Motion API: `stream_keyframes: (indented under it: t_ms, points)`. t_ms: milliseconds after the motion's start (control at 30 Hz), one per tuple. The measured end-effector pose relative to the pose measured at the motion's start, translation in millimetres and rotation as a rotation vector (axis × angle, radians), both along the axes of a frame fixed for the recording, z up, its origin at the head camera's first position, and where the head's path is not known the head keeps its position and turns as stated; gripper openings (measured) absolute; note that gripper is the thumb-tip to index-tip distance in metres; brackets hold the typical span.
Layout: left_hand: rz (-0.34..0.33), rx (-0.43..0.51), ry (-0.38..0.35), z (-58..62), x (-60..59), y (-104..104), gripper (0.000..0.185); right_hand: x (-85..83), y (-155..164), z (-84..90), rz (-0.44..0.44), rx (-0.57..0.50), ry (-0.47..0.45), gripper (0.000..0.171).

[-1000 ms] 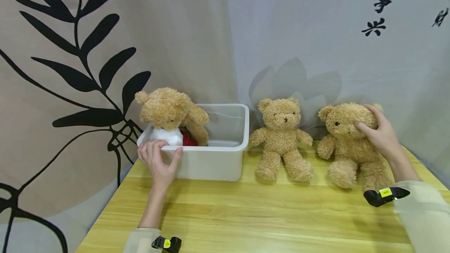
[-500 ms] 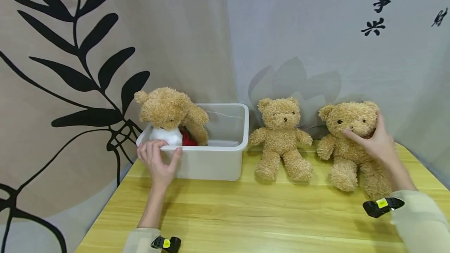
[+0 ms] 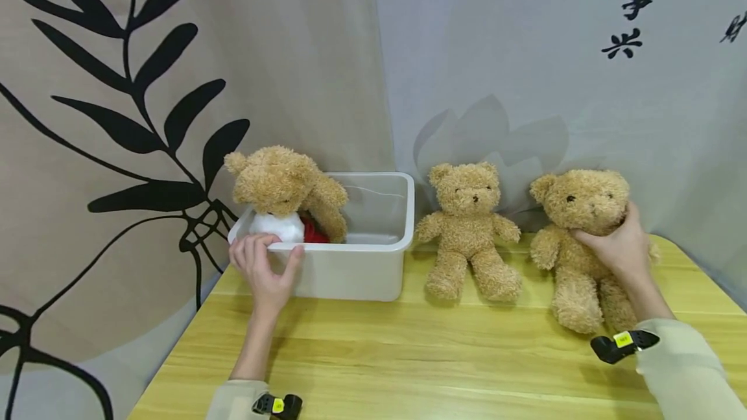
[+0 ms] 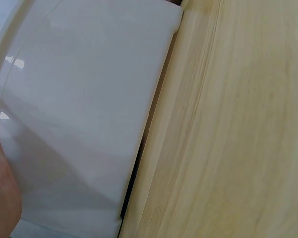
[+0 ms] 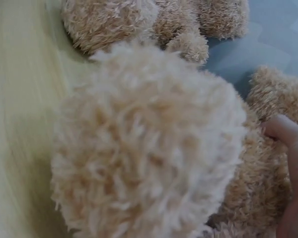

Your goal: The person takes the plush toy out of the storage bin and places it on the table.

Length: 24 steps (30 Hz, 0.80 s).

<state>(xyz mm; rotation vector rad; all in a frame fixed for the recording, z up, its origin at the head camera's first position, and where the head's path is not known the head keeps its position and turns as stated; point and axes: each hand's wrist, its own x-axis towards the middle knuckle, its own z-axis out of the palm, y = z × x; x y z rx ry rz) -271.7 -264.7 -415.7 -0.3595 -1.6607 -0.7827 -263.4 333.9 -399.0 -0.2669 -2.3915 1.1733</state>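
At the table's right side my right hand (image 3: 621, 251) grips a tan plush teddy bear (image 3: 574, 203) just under its head, the thumb across its upper chest. A furry leg of that bear (image 5: 144, 144) fills much of the right wrist view, with part of the right hand (image 5: 295, 173) at the edge. My left hand (image 3: 265, 274) holds the front rim of a light grey plastic bin (image 3: 350, 277), its fingers hooked over the edge. Slumped inside the bin is another teddy bear (image 3: 274, 180), with something white (image 3: 279, 227) and something red (image 3: 314, 231) beneath its head.
Between the bin and the held bear sits a third teddy bear (image 3: 469, 232), upright near the back. The wooden table (image 3: 420, 355) reaches toward a backdrop cloth (image 3: 315, 70) printed with leaves and characters.
My right hand has slid down from the bear's head to below its chin. That bear has shifted slightly toward me. My left hand and the bin stay put.
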Motion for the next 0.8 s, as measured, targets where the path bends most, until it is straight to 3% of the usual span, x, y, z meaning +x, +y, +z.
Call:
stream_keyframes:
  t_ms: [200, 467, 800]
  points:
    - [-0.001, -0.001, 0.001, 0.0, -1.3, -0.2, 0.059, 0.2, -2.3, -1.6, -0.014, -0.073, 0.073, 0.104]
    - [-0.001, 0.006, 0.005, -0.1, -1.0, -1.2, 0.06, -1.8, -1.4, -5.6, 0.087, -0.105, 0.002, 0.105]
    - [0.003, -0.002, -0.007, 0.7, 0.5, -0.2, 0.059, 5.7, 6.1, 0.7, 0.106, -0.04, 0.08, 0.085]
